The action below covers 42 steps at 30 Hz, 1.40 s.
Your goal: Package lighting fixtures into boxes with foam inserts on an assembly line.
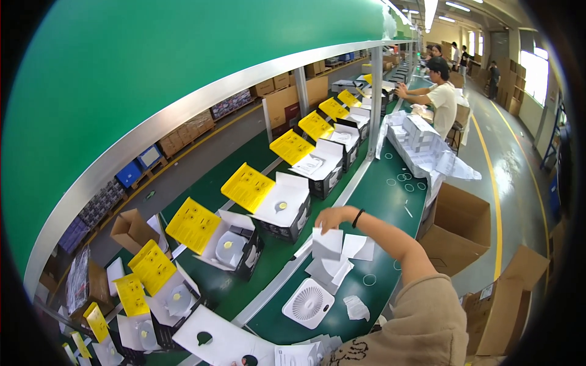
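Note:
My right hand [332, 218], with a black band at the wrist, reaches across the green bench. Its fingers are closed on the top of a small white cardboard box [327, 245]. More folded white card [329, 272] lies just below that box, and a white sheet [359, 247] is beside it. Nearer to me rests a white square fan head with a round grille [309, 303], a crumpled white wrapper [356, 308] to its right. At the lower edge a white sheet with round holes [210, 337] juts over the line. A sliver of skin by its hole may be my left hand; its fingers are hidden.
Open black boxes [284, 215] with yellow lids stand in a row along the green line. Metal posts [375, 91] carry a green overhead panel [183, 55]. Brown cartons [455, 229] stand at the right. A co-worker [442, 97] works farther up, near stacked white boxes [418, 134].

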Motion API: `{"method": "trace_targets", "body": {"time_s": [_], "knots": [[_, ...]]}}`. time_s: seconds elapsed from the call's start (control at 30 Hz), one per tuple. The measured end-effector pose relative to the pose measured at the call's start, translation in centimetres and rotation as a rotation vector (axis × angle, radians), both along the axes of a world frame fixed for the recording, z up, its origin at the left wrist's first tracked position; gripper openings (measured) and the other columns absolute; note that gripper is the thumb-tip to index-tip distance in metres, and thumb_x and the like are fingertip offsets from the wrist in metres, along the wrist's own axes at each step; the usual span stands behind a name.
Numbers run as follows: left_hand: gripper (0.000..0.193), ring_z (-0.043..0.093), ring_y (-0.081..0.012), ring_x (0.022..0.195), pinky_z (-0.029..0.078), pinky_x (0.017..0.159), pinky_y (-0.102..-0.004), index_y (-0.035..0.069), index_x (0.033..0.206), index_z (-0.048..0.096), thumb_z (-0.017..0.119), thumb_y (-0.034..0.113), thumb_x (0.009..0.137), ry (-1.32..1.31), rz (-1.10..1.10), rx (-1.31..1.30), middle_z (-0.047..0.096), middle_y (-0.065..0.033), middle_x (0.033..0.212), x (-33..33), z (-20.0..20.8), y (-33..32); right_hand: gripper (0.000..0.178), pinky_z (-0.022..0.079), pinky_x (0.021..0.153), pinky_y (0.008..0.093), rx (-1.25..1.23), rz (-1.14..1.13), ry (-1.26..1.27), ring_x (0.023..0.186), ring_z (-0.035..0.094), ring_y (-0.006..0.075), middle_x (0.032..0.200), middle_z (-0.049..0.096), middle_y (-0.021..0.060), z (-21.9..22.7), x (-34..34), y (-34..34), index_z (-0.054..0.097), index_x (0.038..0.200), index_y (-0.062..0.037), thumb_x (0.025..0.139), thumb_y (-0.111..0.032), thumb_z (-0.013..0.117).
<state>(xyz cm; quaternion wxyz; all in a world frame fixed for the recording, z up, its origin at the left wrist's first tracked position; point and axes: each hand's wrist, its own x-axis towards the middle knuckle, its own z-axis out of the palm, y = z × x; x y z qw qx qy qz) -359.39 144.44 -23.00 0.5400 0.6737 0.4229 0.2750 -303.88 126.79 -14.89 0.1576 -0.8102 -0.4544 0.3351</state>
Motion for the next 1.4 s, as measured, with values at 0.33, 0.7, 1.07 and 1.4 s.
{"method": "trace_targets", "body": {"time_s": [0.33,0.7,1.07,1.4], "knots": [[0.062,0.042,-0.024,0.111,0.036,0.091,-0.0317,-0.001,0.13,0.025,0.058,0.002,0.077,-0.381,0.087,-0.649,0.041,-0.0155,0.124,-1.5,-2.7,3.7,0.03,0.047,0.063,0.0317,0.871,-0.339,-0.64,0.067,0.061,0.0244,0.076,0.062,0.0146,8.6,2.2,4.8,0.058,0.097,0.0005,0.075,-0.019,0.064],[0.049,0.046,-0.0215,0.109,0.038,0.088,-0.0298,-0.002,0.126,0.035,0.055,0.014,0.084,-0.078,-0.267,-0.187,0.049,-0.0139,0.118,-3.7,3.4,2.1,0.068,0.05,0.077,0.0326,0.67,0.575,0.036,0.101,0.053,0.0247,0.118,0.047,0.0178,4.6,-16.2,14.2,0.029,0.131,-0.0054,0.078,-0.029,0.064],[0.052,0.048,-0.025,0.104,0.038,0.087,-0.0335,0.0,0.124,0.036,0.056,0.026,0.084,0.133,-0.15,-0.033,0.05,-0.0159,0.114,-1.0,0.8,5.9,0.04,0.038,0.078,0.0367,1.203,0.557,-0.763,0.085,0.052,0.027,0.09,0.052,0.0115,9.5,-26.9,15.8,0.05,0.113,-0.0146,0.073,-0.016,0.058],[0.046,0.053,-0.0247,0.092,0.044,0.075,-0.0313,0.0,0.118,0.042,0.056,0.029,0.084,0.168,0.165,0.185,0.054,-0.0158,0.103,-10.3,-9.9,5.9,0.032,0.02,0.09,0.0683,0.5,0.195,-1.01,0.111,0.037,0.03,0.098,0.049,0.0096,8.8,-10.5,24.8,0.058,0.094,-0.0139,0.063,-0.011,0.054]]}}
